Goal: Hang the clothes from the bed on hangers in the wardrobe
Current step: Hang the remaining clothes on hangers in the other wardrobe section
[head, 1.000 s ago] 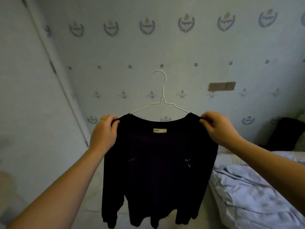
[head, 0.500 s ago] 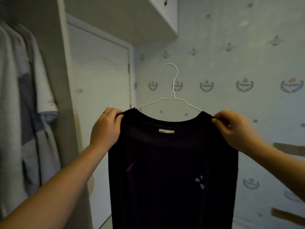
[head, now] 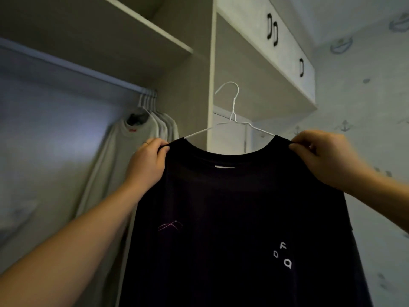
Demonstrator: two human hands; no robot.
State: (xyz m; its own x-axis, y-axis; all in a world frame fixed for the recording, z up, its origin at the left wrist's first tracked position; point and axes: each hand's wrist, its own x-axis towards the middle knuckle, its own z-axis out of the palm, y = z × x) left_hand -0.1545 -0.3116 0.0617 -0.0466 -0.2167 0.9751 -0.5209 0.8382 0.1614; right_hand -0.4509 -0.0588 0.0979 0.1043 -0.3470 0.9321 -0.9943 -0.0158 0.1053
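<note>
The open wardrobe (head: 211,85) of pale board fills the left and the middle of the view. Under its grey shelf (head: 132,34) runs a pale hanging rail (head: 88,70). At the right end of this rail, a group of light grey garments (head: 119,156) hangs close to the side wall. The left forearm and the black long-sleeved shirt (head: 232,207) stand before these garments and cover their lower right part.

The shirt sits on a thin white wire hanger (head: 232,114), in the air before the wardrobe's upright panel. The hook touches nothing and is not on the rail. The left hand (head: 147,165) pinches one shoulder of the shirt and the right hand (head: 325,158) pinches the other, with fingers curled on the cloth. Above on the right are white cupboard doors (head: 287,47), and further right is wallpaper with anchors (head: 365,111).

We count one black shirt, one hanger held up, three black handles (head: 301,67) on the doors, and three small white letters on the shirt. The hooks on the rail are crowded and blurred, so we cannot count them exactly. The shirt's hem is cut off by the lower edge, and the hanger's arms are hidden inside the shirt.
</note>
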